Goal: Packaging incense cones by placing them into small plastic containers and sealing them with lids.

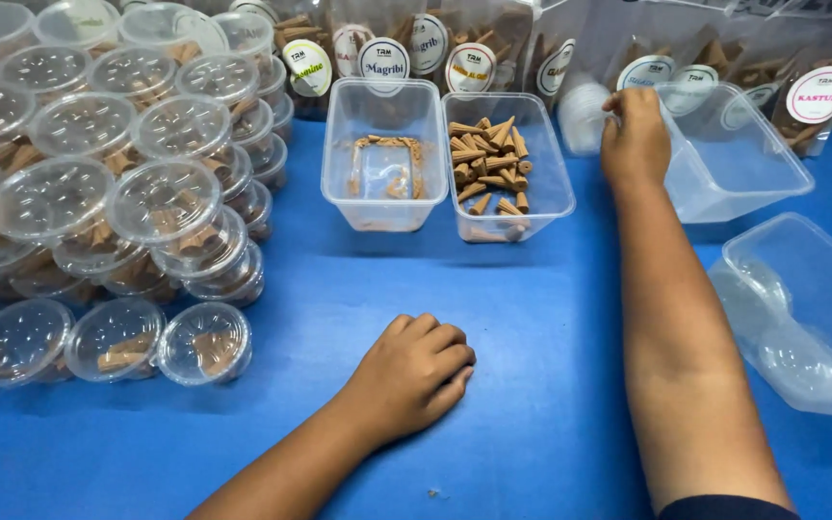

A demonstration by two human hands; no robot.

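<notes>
While left hand [414,371] rests on blue table [358,279], fingers curled, empty, right hand [636,135] fingers closed, gripping clear tub [734,159] rim

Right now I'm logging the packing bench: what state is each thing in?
Clear rectangular plastic tub on the left: open, only brown crumbs and bits.
Clear rectangular plastic tub beside it: open, partly filled with brown cones.
Clear tilted tub: empty.
Small round lidded cups: closed, stacked.
Left hand: curled shut, resting on blue table.
Right hand: at tilted tub's rim.
</notes>
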